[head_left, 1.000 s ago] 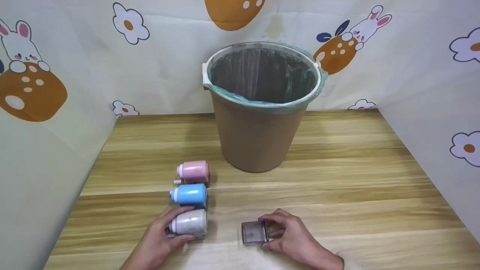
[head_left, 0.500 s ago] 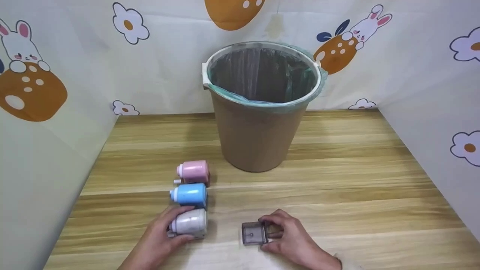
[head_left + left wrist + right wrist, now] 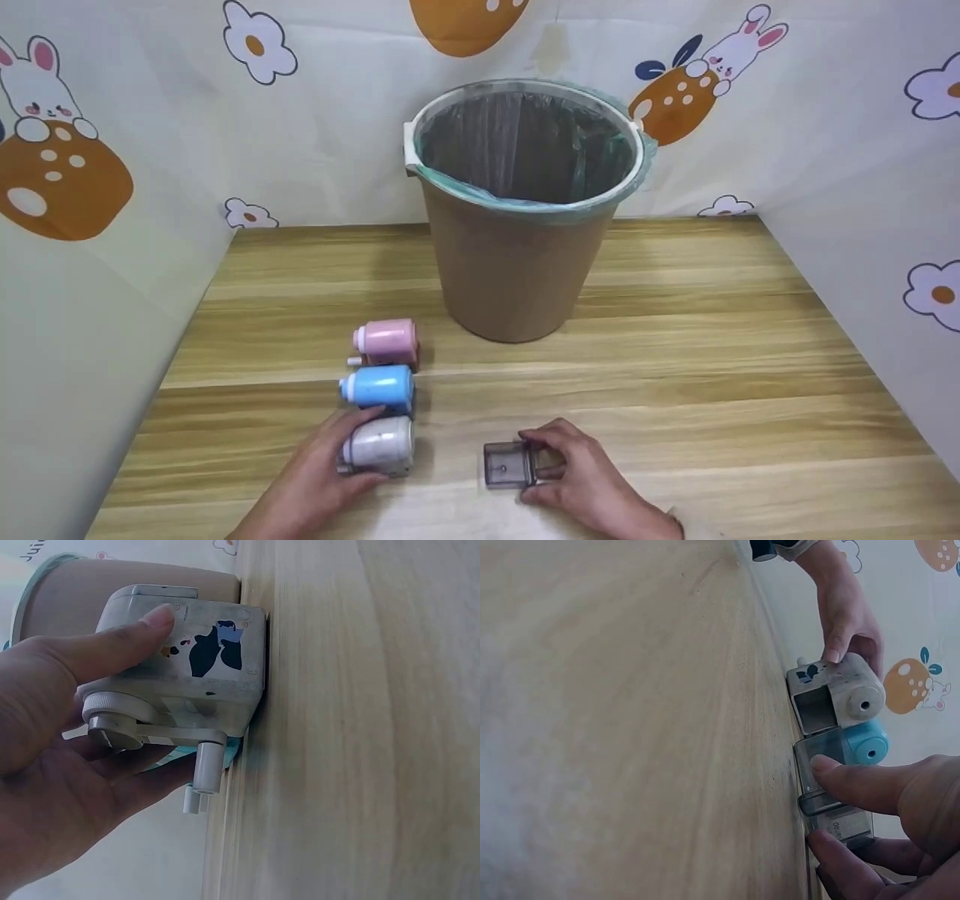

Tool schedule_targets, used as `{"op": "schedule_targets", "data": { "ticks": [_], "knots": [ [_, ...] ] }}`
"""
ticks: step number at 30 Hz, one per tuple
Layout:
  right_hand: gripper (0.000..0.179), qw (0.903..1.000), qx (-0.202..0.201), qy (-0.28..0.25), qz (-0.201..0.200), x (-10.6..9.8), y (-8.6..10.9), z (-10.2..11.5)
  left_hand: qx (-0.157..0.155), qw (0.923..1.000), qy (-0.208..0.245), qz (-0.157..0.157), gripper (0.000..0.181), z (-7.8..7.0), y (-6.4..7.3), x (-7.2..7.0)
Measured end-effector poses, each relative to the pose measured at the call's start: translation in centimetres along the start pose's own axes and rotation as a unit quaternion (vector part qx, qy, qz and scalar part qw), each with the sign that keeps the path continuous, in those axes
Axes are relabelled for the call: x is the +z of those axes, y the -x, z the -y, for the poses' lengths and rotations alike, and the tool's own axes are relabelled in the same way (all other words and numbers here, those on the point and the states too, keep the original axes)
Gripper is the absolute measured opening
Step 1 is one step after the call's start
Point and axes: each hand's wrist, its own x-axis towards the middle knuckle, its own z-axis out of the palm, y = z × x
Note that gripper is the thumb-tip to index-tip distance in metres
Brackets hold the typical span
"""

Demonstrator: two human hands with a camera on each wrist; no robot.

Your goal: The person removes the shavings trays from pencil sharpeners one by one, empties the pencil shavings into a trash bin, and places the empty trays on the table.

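Note:
In the head view, a greyish-white crank pencil sharpener [image 3: 382, 444] lies at the front of a row, and my left hand [image 3: 315, 469] holds it from the left. The left wrist view shows the thumb on the stickered side of the sharpener [image 3: 195, 652], its crank handle [image 3: 208, 765] hanging free. A square opening [image 3: 816, 709] faces right in its base. My right hand [image 3: 589, 472] grips a smoky clear shavings drawer [image 3: 508, 465] between thumb and fingers, low over or on the table; the drawer's contact with the tabletop cannot be judged.
A blue sharpener [image 3: 381, 388] and a pink sharpener [image 3: 388, 340] lie behind the white one. At the back stands a brown bin [image 3: 514, 270] lined with a greenish bag. Printed cloth walls [image 3: 150, 150] border the wooden table [image 3: 712, 360].
My left hand has shifted slightly left, its index fingertip drawing back a little along the white sharpener. My right hand and the drawer stay nearly still.

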Motion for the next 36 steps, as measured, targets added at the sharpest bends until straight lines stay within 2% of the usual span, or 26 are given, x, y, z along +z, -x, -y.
{"op": "schedule_targets", "data": {
  "ticks": [2, 5, 8, 9, 12, 15, 16, 20, 23, 25, 28, 32, 36],
  "knots": [
    [0.070, 1.0000, 0.000, -0.003, 0.000, 0.0, 0.0, 0.0, 0.004, 1.0000, 0.001, -0.003, 0.074, 0.0, 0.0, -0.1],
    [0.073, 1.0000, 0.003, 0.002, -0.001, 0.0, 0.1, 0.0, 0.043, 0.9985, -0.014, -0.031, 0.076, 0.3, 0.1, 0.0],
    [0.077, 0.9996, 0.014, -0.025, 0.004, -0.1, 0.3, 0.2, 0.074, 0.9947, -0.035, -0.062, 0.075, 0.3, 0.3, -0.1],
    [0.078, 0.9993, 0.018, -0.033, 0.004, -0.2, 0.3, 0.2, 0.073, 0.9945, -0.036, -0.066, 0.073, 0.2, 0.3, -0.3],
    [0.077, 0.9974, 0.032, -0.065, 0.001, -0.6, 0.5, 0.6, 0.034, 0.9976, -0.017, -0.058, 0.062, -0.1, 0.3, -0.9],
    [0.071, 0.9986, 0.029, -0.041, -0.019, -1.2, 0.5, 1.0, -0.016, 0.9987, 0.013, -0.047, 0.045, -0.4, 0.2, -1.6],
    [0.068, 0.9990, 0.023, -0.029, -0.026, -1.3, 0.5, 1.0, -0.022, 0.9983, 0.020, -0.049, 0.040, -0.4, 0.1, -1.8],
    [0.057, 0.9986, -0.007, 0.013, -0.051, -1.8, 0.4, 1.2, -0.006, 0.9947, 0.037, -0.096, 0.024, -0.4, -0.5, -2.2],
    [0.051, 0.9981, -0.022, 0.016, -0.056, -1.9, 0.2, 1.4, 0.020, 0.9896, 0.046, -0.135, 0.023, -0.3, -1.2, -2.3],
    [0.048, 0.9978, -0.028, 0.014, -0.059, -2.0, 0.0, 1.4, 0.024, 0.9878, 0.050, -0.145, 0.026, -0.2, -1.7, -2.5],
    [0.044, 0.9968, -0.039, 0.012, -0.068, -1.9, -0.2, 1.5, 0.020, 0.9888, 0.057, -0.136, 0.033, -0.1, -2.5, -2.9],
    [0.040, 0.9954, -0.055, 0.018, -0.076, -1.8, -0.8, 1.8, 0.015, 0.9923, 0.078, -0.096, 0.042, 0.4, -3.4, -3.6],
    [0.042, 0.9955, -0.066, 0.018, -0.066, -1.6, -1.6, 2.3, 0.027, 0.9907, 0.113, -0.070, 0.048, 1.1, -3.9, -3.9]
  ]
}}
